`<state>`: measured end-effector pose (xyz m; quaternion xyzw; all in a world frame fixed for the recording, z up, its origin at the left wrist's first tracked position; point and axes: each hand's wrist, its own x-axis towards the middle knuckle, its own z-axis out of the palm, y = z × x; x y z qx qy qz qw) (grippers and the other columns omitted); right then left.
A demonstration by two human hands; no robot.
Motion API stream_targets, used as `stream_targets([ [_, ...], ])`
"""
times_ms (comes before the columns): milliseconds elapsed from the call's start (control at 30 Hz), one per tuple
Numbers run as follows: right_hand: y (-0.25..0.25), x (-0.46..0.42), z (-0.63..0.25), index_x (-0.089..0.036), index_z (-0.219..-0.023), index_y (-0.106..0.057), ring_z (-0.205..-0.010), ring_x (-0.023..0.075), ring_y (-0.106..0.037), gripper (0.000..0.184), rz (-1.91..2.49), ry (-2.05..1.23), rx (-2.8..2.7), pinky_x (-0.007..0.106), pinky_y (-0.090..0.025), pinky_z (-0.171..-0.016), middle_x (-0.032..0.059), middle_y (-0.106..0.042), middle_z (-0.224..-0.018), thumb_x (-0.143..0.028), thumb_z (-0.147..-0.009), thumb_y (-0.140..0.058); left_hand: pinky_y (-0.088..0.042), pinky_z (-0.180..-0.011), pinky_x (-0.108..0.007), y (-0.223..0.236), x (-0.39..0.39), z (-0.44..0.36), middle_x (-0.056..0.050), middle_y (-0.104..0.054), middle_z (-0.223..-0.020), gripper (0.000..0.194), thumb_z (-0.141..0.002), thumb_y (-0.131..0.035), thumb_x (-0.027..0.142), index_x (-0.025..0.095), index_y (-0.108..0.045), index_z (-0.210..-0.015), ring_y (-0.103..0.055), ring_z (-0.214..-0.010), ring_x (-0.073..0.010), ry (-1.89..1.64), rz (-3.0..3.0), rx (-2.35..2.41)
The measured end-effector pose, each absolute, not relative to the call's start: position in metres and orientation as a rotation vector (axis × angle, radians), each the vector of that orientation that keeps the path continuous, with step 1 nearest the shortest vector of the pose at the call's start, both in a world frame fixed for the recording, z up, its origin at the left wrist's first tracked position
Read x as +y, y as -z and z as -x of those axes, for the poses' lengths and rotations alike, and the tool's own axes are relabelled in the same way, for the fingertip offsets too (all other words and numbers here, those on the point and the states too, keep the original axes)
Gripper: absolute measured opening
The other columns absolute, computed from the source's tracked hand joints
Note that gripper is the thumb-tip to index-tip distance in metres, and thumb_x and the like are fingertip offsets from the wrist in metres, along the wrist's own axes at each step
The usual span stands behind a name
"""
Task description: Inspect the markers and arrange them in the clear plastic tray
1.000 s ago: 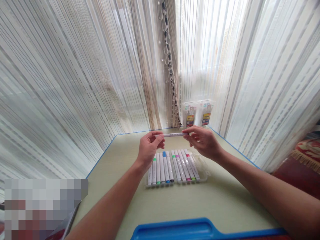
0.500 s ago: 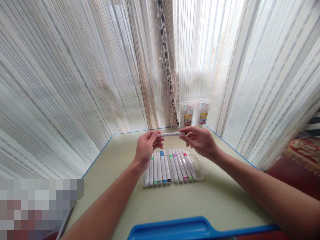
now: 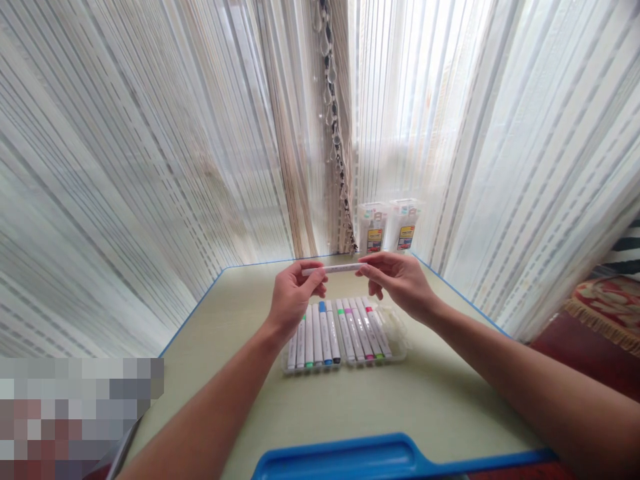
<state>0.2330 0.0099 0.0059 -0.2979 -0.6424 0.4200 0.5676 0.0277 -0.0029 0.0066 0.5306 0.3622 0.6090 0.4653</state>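
Note:
A white marker (image 3: 343, 268) is held level above the table between both hands. My left hand (image 3: 296, 290) is closed around its left end, thumb pressed along the barrel. The fingers of my right hand (image 3: 400, 277) pinch its right end. Below the hands lies an opened clear plastic case (image 3: 345, 362) with a row of white markers (image 3: 325, 340) in its two halves. Several of these show coloured bands or tips in green, blue, purple, red and black. My left hand covers the top of the leftmost markers.
Two clear plastic boxes (image 3: 375, 228) with yellow labels stand at the table's back edge by the striped curtain (image 3: 200, 133). A blue moulded tray edge (image 3: 340, 457) runs along the front of the pale green table (image 3: 225, 393). Patterned fabric with fringe (image 3: 607, 313) lies at right.
The marker's left end now sticks out past my left thumb, and my left grip has shifted inward along it. My right fingers have closed nearer the marker's right end.

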Motion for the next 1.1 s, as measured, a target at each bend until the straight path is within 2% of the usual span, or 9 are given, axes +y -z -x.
stream_targets([
  [233,-0.0057,0.0122,-0.2335,-0.013,-0.089,-0.070,-0.046,0.0119,-0.061,0.035,0.705,-1.134,-1.442,0.024,-0.047,-0.038,0.0096,-0.075,-0.081,-0.047,-0.081,-0.070,-0.052,-0.056,-0.027,-0.0064,-0.0043,-0.0280,-0.006,-0.068,-0.071,0.027,-0.077,-0.073,0.031,0.010,-0.066,-0.092,-0.060,-0.057,-0.0122,-1.471,-1.310,0.860],
  [367,-0.0046,0.0141,-0.2351,-0.014,-0.091,-0.070,-0.045,0.0117,-0.061,0.033,0.713,-1.142,-1.422,0.024,-0.046,-0.038,0.0090,-0.074,-0.082,-0.044,-0.079,-0.073,-0.052,-0.056,-0.027,-0.0071,-0.0046,-0.0274,-0.006,-0.068,-0.072,0.025,-0.079,-0.071,0.030,0.010,-0.067,-0.093,-0.061,-0.057,-0.0126,-1.463,-1.278,0.847],
  [600,-0.0080,0.0111,-0.2360,-0.012,-0.099,-0.072,-0.046,0.0121,-0.060,0.035,0.740,-1.086,-1.464,0.025,-0.045,-0.040,0.0034,-0.069,-0.067,-0.034,-0.073,-0.079,-0.051,-0.055,-0.027,-0.0071,-0.0029,-0.0258,-0.006,-0.067,-0.072,0.021,-0.081,-0.067,0.027,0.010,-0.066,-0.093,-0.061,-0.057,-0.0128,-1.473,-1.202,0.830],
  [833,-0.0078,0.0112,-0.2366,-0.014,-0.101,-0.072,-0.046,0.0098,-0.058,0.035,0.726,-1.041,-1.487,0.024,-0.045,-0.038,0.0062,-0.071,-0.083,-0.033,-0.072,-0.080,-0.051,-0.055,-0.027,-0.0062,-0.0019,-0.0252,-0.006,-0.067,-0.072,0.020,-0.082,-0.065,0.027,0.010,-0.066,-0.092,-0.060,-0.056,-0.0126,-1.464,-1.199,0.840],
  [1033,-0.0067,0.0142,-0.2391,-0.013,-0.097,-0.073,-0.043,0.0103,-0.056,0.033,0.753,-1.009,-1.464,0.025,-0.045,-0.040,0.0009,-0.065,-0.062,-0.035,-0.073,-0.079,-0.051,-0.056,-0.027,-0.0083,-0.0040,-0.0241,-0.005,-0.066,-0.077,0.023,-0.082,-0.065,0.026,0.012,-0.063,-0.100,-0.060,-0.058,-0.0122,-1.473,-1.266,0.825],
  [1100,-0.0068,0.0159,-0.2404,-0.013,-0.097,-0.073,-0.043,0.0102,-0.055,0.033,0.757,-1.002,-1.443,0.024,-0.045,-0.040,0.0006,-0.065,-0.061,-0.035,-0.073,-0.080,-0.051,-0.056,-0.027,-0.0098,-0.0048,-0.0232,-0.004,-0.065,-0.079,0.025,-0.081,-0.067,0.026,0.012,-0.062,-0.101,-0.059,-0.058,-0.0114,-1.508,-1.299,0.833],
])
